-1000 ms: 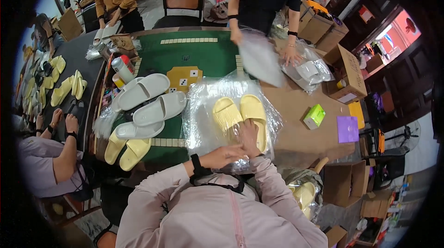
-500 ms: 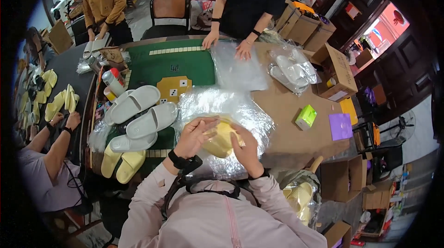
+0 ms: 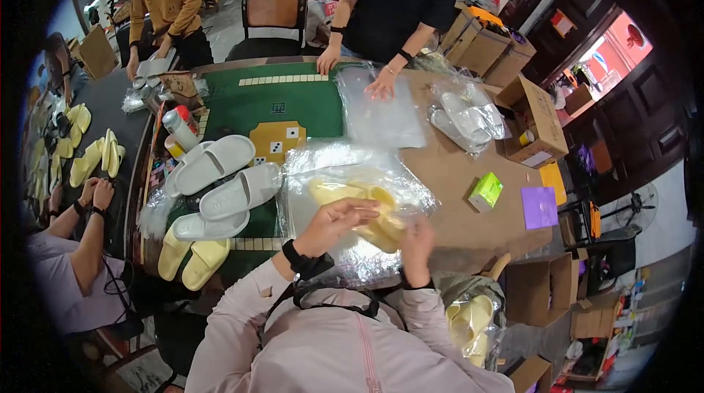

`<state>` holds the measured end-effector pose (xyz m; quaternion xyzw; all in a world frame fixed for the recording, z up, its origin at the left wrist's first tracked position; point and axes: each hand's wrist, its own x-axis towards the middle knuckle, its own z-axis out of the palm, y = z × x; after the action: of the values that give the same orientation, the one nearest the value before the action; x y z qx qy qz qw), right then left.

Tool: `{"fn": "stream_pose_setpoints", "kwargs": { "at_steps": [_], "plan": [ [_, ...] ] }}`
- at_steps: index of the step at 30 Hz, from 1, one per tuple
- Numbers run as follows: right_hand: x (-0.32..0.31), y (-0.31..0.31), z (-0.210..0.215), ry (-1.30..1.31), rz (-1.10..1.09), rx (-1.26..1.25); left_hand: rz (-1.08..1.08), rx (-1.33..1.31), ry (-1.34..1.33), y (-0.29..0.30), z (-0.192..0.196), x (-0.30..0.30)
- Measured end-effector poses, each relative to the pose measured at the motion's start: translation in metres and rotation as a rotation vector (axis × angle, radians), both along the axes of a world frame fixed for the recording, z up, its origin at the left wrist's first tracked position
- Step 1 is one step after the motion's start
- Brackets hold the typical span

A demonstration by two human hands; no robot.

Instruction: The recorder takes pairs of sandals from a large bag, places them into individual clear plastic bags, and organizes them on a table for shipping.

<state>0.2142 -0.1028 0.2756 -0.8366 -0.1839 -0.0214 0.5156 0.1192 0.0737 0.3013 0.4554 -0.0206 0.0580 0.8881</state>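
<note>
A pair of yellow slippers (image 3: 334, 191) lies inside a clear plastic bag (image 3: 400, 210) in front of me. My left hand (image 3: 339, 224) is closed on the bag at its near side, thumb and fingers pressed together over the slippers. Somewhat blurred, my right hand (image 3: 416, 250) is closed on the bag's right end with the fingers curled. Beneath lies a stack of shiny clear bags (image 3: 301, 224). Left of it, several grey slippers (image 3: 242, 191) are piled up, with yellow slippers (image 3: 204, 262) at the near edge.
Across the table a person's hand (image 3: 381, 83) rests on flat clear bags (image 3: 378, 122). Bagged white slippers (image 3: 462, 118), an open carton (image 3: 539, 125), a green tissue pack (image 3: 486, 191) and a purple card (image 3: 540, 204) lie right. Another person's hands (image 3: 95, 193) are at left.
The bagged yellow slippers have turned and spread out on the stack. My right hand has moved right and nearer me; my left hand has shifted right. The left co-worker's hands have drawn back from the slippers.
</note>
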Motion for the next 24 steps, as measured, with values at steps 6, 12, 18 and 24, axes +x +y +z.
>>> {"fn": "stream_pose_setpoints", "kwargs": {
  "at_steps": [6,12,18,24],
  "plan": [
    [0.033,-0.037,0.024,-0.187,-0.222,-0.088,-0.018,0.341,0.415,0.008,-0.104,0.009],
    [0.106,-0.048,0.027,-0.327,-0.373,-0.607,-0.331,0.844,0.539,0.0,-0.161,-0.012],
    [0.16,-0.092,-0.039,-0.427,-0.399,-0.595,-0.07,0.836,0.451,0.009,-0.137,-0.017],
    [0.087,-0.03,-0.055,-0.318,-0.175,-0.156,0.268,0.806,0.393,0.019,-0.091,-0.008]
  ]
}}
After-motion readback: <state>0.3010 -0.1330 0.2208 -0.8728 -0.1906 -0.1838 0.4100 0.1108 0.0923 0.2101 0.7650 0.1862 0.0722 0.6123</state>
